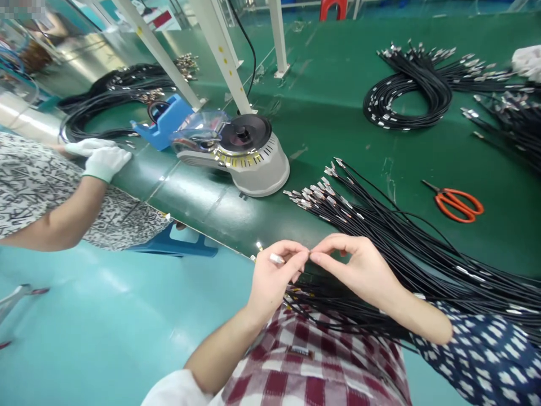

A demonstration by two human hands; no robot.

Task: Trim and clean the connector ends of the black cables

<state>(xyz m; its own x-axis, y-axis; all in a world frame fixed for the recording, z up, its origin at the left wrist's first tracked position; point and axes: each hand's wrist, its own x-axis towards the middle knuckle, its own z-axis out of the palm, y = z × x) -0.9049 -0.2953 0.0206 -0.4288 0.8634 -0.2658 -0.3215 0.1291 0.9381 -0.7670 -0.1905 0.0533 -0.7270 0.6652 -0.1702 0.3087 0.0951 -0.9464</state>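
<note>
My left hand [276, 276] and my right hand [359, 265] meet above the table's near edge, each with thumb and forefinger pinched. Whatever lies between the touching fingertips is too small to make out. A white cable connector [276, 259] pokes out between the fingers of my left hand; its cable is hidden. Just beyond and under my right hand lies a thick bundle of black cables [380, 237] with white-tagged ends pointing left. More black cables [338, 307] run below my hands, over the checked apron [313, 366].
Orange-handled scissors [459, 204] lie right of the cables. A round tape dispenser [257, 163] and a blue tape holder [167, 121] stand at the left. A coiled cable bundle [408, 115] lies farther back. A co-worker's gloved hand [105, 160] rests at the table's left edge.
</note>
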